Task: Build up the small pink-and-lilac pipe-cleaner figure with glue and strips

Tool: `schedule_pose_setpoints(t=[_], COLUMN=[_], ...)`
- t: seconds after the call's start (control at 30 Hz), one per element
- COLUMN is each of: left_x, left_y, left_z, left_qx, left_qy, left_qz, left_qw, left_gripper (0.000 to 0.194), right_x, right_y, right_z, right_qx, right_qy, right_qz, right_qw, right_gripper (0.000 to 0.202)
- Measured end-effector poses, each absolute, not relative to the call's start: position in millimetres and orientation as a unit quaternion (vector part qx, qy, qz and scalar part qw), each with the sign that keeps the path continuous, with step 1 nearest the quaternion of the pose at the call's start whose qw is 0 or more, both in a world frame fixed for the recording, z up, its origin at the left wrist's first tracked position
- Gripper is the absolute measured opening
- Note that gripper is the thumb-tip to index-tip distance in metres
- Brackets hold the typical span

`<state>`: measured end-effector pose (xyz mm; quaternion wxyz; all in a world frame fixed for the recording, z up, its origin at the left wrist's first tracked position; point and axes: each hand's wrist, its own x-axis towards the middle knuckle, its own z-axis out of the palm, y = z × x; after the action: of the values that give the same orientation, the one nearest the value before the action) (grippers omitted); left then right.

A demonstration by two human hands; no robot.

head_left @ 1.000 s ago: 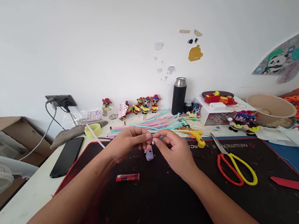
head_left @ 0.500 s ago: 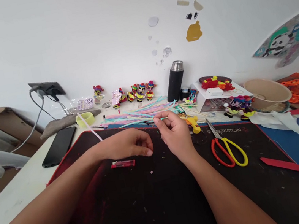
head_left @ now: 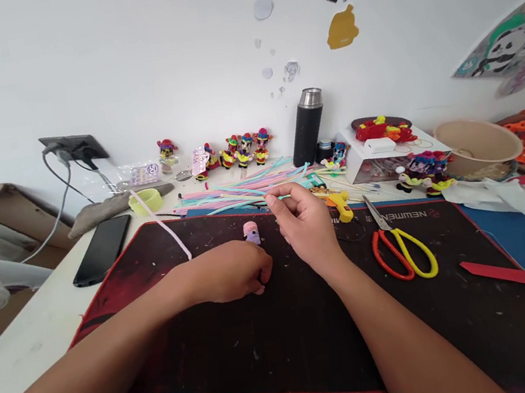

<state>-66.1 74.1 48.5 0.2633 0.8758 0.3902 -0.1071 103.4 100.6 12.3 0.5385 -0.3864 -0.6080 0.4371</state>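
Observation:
My left hand (head_left: 240, 271) is low over the dark mat, its fingers curled and pressed together near the surface. A small pale bit (head_left: 260, 290) shows at its fingertips; whether it is gripped I cannot make out. Just beyond the knuckles is a short pink-and-purple piece (head_left: 251, 231), partly hidden by the hand. My right hand (head_left: 303, 220) is raised, thumb and forefinger pinched together; what they hold is too small or hidden. A lilac pipe cleaner (head_left: 160, 223) slants down from a yellow-green tape roll (head_left: 147, 202) towards my left forearm.
Scissors (head_left: 397, 244) with red and yellow handles lie right of my hands, a red strip (head_left: 499, 273) farther right. Behind are pastel pipe cleaners (head_left: 231, 192), a yellow glue gun (head_left: 340, 205), a black flask (head_left: 308, 127) and small figures (head_left: 244, 151). A phone (head_left: 103, 250) lies left.
My left hand has moved down and slightly nearer, its fingers closing at the small bit, and now hides the red lighter. The pink-and-purple piece has come into sight. My right hand stays pinched.

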Motion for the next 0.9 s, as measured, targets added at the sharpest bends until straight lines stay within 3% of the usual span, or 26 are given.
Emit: schedule_pose_setpoints(t=[0.23,0.33,0.57,0.73,0.9], left_x=[-69,-78,-103,-106,-101], left_y=[77,86,106,107,100], left_z=[44,49,69,72,71], left_qx=[0.878,0.848,0.763,0.748,0.758], left_qy=[0.379,0.396,0.422,0.429,0.454], left_qz=[-0.072,0.012,0.205,0.274,0.322], left_qw=[0.284,0.352,0.445,0.427,0.340], left_gripper=[0.008,0.005,0.021,0.027,0.024], right_x=[103,104,104,103,101], right_y=[100,99,100,100,102], right_z=[14,15,12,9,9], right_qx=[-0.389,-0.397,-0.402,-0.400,-0.382], right_qy=[-0.614,-0.616,-0.613,-0.600,-0.582], right_qz=[0.431,0.426,0.438,0.470,0.522], right_qw=[0.535,0.530,0.521,0.509,0.493], right_gripper=[0.020,0.021,0.024,0.027,0.032])
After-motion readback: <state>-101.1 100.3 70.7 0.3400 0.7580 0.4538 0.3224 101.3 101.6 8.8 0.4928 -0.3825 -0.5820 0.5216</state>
